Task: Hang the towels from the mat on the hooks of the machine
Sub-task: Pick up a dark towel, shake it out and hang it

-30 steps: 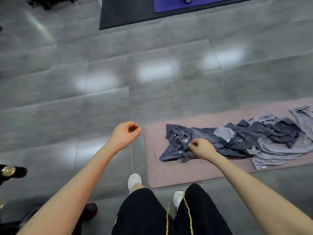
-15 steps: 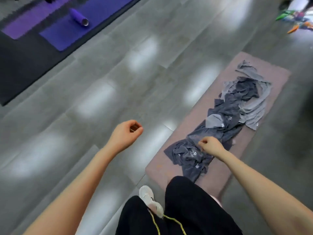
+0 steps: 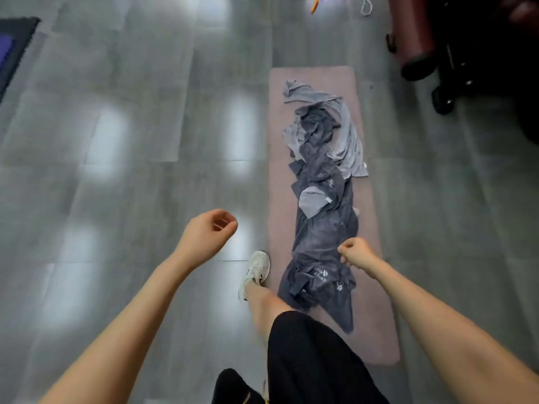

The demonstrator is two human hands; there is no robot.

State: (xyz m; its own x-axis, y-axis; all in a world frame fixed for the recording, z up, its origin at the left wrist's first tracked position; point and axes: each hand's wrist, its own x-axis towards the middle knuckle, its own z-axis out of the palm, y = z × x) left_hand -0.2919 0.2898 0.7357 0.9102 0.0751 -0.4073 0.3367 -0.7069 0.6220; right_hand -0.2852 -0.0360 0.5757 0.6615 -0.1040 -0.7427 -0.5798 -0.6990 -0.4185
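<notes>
- Grey floor (image 3: 116, 185) of large glossy tiles lies all round the fingers (image 3: 226, 221) of the left hand (image 3: 207, 237).
- White light patches (image 3: 240, 132) shine on the tiles ahead of those fingers.
- A dark mat edge (image 3: 14, 48) lies far ahead and to their left.
- Dark red furniture (image 3: 411, 33) on black feet (image 3: 443, 100) stands far ahead and to the right of the right hand (image 3: 354, 253).

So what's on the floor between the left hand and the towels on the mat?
Head view: between left hand and towels, only grey floor and the bare edge of the pink mat; a white shoe sits just nearer.
</notes>
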